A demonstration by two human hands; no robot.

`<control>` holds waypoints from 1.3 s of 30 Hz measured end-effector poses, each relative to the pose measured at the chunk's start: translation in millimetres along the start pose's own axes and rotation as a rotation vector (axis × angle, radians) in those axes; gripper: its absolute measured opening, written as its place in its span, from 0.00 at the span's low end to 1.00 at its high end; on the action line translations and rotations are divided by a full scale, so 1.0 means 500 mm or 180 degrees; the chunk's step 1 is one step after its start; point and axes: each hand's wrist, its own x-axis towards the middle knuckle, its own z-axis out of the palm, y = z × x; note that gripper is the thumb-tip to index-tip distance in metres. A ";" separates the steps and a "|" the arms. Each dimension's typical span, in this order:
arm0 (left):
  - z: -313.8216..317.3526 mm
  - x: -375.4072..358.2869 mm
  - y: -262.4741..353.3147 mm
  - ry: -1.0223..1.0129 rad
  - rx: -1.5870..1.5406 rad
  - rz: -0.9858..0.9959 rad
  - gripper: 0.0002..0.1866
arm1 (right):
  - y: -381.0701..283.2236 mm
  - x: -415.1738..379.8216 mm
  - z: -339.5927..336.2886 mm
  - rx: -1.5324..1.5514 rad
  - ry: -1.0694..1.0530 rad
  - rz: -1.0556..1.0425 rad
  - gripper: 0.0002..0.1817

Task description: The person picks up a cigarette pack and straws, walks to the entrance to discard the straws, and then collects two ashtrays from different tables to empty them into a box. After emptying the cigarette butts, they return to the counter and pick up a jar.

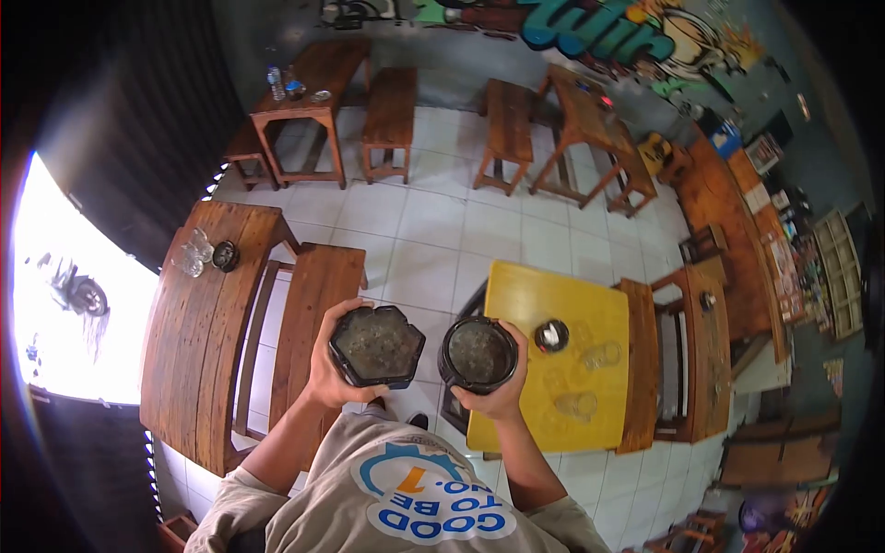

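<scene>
My left hand [329, 385] is closed around a black, six-sided ashtray [378, 346] with a grey, ash-dusted inside. In my right hand [504, 398] is a round black ashtray [479, 357], its bottom also coated in grey ash. Both are held up in front of my chest, apart from each other, with their hollow sides towards the camera. To the right of my right hand, on a yellow table [516, 295], lies another black ashtray [551, 335] with white bits in it. Two clear glasses [604, 355] lie or stand on that table too.
At the left, a wooden table [207, 369] bears glasses [192, 251] and a dark ashtray [225, 255], with a bench [318, 295] alongside. More wooden tables [323, 83] and benches [390, 120] stand farther back. A long wooden counter [737, 221] runs along the right.
</scene>
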 end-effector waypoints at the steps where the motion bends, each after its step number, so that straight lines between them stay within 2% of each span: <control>1: -0.016 0.008 -0.005 0.0130 0.0115 -0.0054 0.61 | 0.012 0.021 0.007 0.0078 -0.0083 0.0063 0.56; 3: -0.036 0.026 -0.009 0.0457 -0.0004 -0.0196 0.61 | 0.033 0.065 0.029 0.0156 -0.0214 0.0107 0.56; 9: -0.123 0.173 -0.043 0.0494 -0.0157 0.0054 0.59 | 0.112 0.227 0.087 0.0143 -0.0306 0.0134 0.56; 12: -0.168 0.276 -0.040 0.0423 -0.0083 -0.0005 0.57 | 0.139 0.312 0.119 0.0050 -0.0244 0.0125 0.56; 14: -0.200 0.366 -0.036 0.0185 -0.0145 0.0285 0.58 | 0.163 0.383 0.132 0.0088 -0.0150 0.0023 0.56; 17: -0.234 0.468 -0.030 -0.0208 0.0470 0.0194 0.59 | 0.169 0.450 0.142 -0.0107 0.0009 -0.0070 0.55; 20: -0.214 0.560 -0.038 -0.0357 0.0344 0.0042 0.59 | 0.179 0.495 0.127 -0.0227 0.0260 -0.0103 0.55; 28: -0.146 0.794 -0.155 -0.1006 -0.0418 -0.0058 0.61 | 0.267 0.597 0.017 -0.0331 0.0903 0.0088 0.56; 32: -0.117 0.911 -0.194 -0.1138 -0.0324 -0.0062 0.61 | 0.318 0.673 -0.046 -0.0247 0.0974 0.0097 0.56; 34: -0.092 0.976 -0.196 -0.0997 -0.0325 -0.0133 0.60 | 0.337 0.731 -0.080 -0.0226 0.1049 0.0324 0.56; 36: -0.087 1.048 -0.212 -0.1075 -0.0154 0.0114 0.61 | 0.356 0.797 -0.111 -0.0156 0.1080 0.0318 0.56; 39: -0.066 1.121 -0.227 -0.0913 -0.0121 0.0385 0.60 | 0.375 0.888 -0.154 -0.0552 0.0770 0.0208 0.57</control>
